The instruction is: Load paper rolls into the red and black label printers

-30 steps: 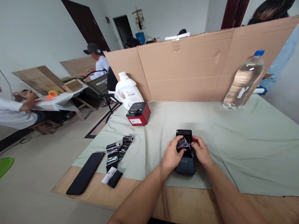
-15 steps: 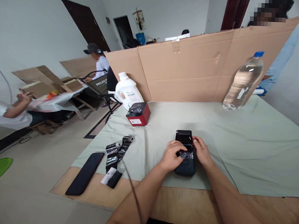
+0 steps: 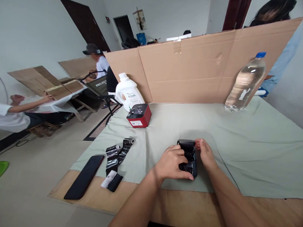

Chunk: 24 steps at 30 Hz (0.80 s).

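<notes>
A small black label printer (image 3: 188, 154) lies on the pale green cloth (image 3: 240, 144) near the table's front edge. My left hand (image 3: 172, 163) covers its near end, fingers curled over it and pressing down on a shiny black ribbon inside. My right hand (image 3: 205, 153) grips the printer's right side, thumb at its lid. A loose black ribbon strip on two small rolls (image 3: 118, 152) lies to the left. Near it are a black phone (image 3: 84, 176) and a small black-and-white cartridge (image 3: 111, 181).
A red and black printer (image 3: 139, 115) and a white detergent bottle (image 3: 128, 91) stand at the back left. A water bottle (image 3: 246, 81) stands at the back right before a cardboard screen (image 3: 198, 68). Other people sit at the left; one stands behind the screen.
The printer's raised lid has come down. My left hand slid from the ribbon at the printer's middle to its near end. My right hand stayed on its right side.
</notes>
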Motion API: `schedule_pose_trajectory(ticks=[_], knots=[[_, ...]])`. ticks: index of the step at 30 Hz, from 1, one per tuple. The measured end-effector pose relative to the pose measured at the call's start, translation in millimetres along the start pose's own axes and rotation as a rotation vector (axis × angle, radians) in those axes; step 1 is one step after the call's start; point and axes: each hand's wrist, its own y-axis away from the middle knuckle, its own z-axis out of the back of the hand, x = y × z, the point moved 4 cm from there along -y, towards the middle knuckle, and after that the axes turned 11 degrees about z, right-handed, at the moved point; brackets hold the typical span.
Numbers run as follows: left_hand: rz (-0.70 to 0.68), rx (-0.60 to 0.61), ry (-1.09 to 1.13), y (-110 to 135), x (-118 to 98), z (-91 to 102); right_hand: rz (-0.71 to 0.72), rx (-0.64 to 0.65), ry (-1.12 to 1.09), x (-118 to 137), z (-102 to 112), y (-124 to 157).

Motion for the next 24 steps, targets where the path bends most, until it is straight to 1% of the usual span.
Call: schedule_pose_trajectory(ticks=[2,4,6,7,8,10,11,12,13,14,15,17,18,19,21,24], knots=[[-0.012,-0.013,-0.019,1.0,-2.3,-1.2,-0.001,0.002,-0.004,0.6,1.1,-0.6],[-0.032,-0.034,-0.013,1.7,-4.2,-2.6,-0.001,0.032,0.008,1.8,0.6,-0.8],[-0.037,-0.093,0.039,1.9,-3.4,-2.6,0.000,0.086,0.038,3.2,-1.5,-0.2],[-0.015,-0.147,0.072,1.8,-0.8,-1.9,0.005,0.116,0.057,3.9,-2.9,0.4],[0.035,-0.215,0.102,1.5,3.6,-0.9,0.013,0.143,0.077,4.5,-4.2,1.2],[0.221,-0.352,0.132,1.2,17.3,-0.2,0.031,0.183,0.118,5.2,-6.5,2.9],[0.340,-0.392,0.130,1.2,25.2,-1.4,0.043,0.197,0.139,5.4,-7.3,3.8],[0.459,-0.392,0.120,1.1,32.8,-4.1,0.058,0.208,0.165,5.8,-7.9,4.7],[0.563,-0.355,0.104,0.8,39.2,-8.0,0.082,0.218,0.202,6.5,-8.4,5.7],[0.640,-0.286,0.086,0.2,43.9,-12.9,0.111,0.229,0.254,7.6,-8.8,6.7],[0.685,-0.199,0.073,-0.5,47.0,-18.1,0.145,0.243,0.319,8.9,-9.2,7.8],[0.705,-0.052,0.071,-1.8,48.9,-26.7,0.200,0.274,0.457,11.8,-10.0,10.2],[0.694,-0.006,0.090,-2.2,48.7,-29.4,0.220,0.292,0.510,13.2,-10.4,11.4],[0.682,0.020,0.122,-2.3,48.3,-31.1,0.233,0.308,0.543,14.5,-10.6,12.4],[0.671,0.032,0.220,-1.9,48.8,-32.2,0.244,0.327,0.542,16.8,-10.7,13.9],[0.692,0.019,0.428,-0.4,52.4,-32.3,0.230,0.347,0.438,19.1,-10.2,14.0]])
